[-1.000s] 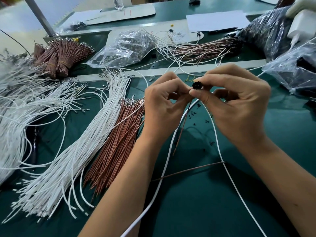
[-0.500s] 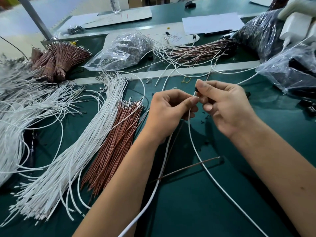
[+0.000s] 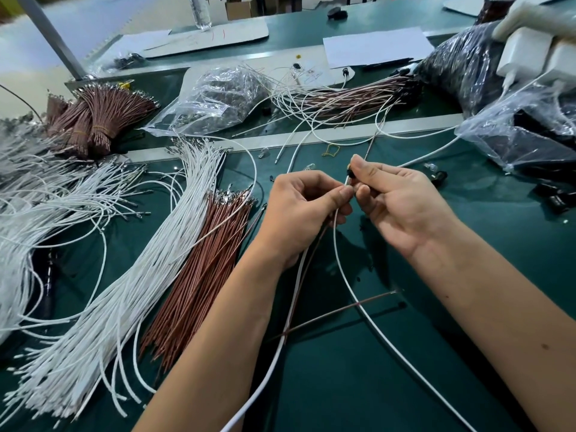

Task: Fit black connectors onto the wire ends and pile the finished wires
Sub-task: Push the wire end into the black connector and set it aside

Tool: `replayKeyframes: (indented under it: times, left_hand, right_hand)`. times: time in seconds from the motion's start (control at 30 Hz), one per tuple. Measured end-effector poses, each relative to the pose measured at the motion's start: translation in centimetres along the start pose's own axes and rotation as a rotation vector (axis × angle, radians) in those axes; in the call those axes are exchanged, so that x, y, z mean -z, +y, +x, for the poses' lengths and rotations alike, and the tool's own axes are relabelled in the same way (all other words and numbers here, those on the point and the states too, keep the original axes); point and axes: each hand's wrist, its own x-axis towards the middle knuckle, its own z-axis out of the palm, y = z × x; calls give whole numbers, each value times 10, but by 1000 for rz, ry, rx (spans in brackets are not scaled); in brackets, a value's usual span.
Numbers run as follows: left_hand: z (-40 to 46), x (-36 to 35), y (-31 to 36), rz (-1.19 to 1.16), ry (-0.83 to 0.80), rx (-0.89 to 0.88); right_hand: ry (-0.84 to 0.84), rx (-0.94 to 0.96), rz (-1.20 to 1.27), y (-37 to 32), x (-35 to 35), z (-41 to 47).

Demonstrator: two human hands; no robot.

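Your right hand [image 3: 402, 207] pinches the small black plastic connector [image 3: 350, 174] above the green tabletop [image 3: 405, 369]; your left hand [image 3: 304, 210] pinches the thin white wire [image 3: 338, 244] just beneath. Seating looks underway; next, push home, then pile it.

One head-worn wide-angle view looks forward and down from close above the bench [image 3: 389, 385]. Both forearms run in from the bottom edge, the hands meet near centre, and the bench's far side curves across the top.
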Motion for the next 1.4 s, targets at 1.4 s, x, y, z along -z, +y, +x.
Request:
replayKeyframes:
  times: [1.4]
  left_hand:
    - [0,-3,-11,1,243,-32]
  right_hand:
    - [96,807,-1343,-15,31,24]
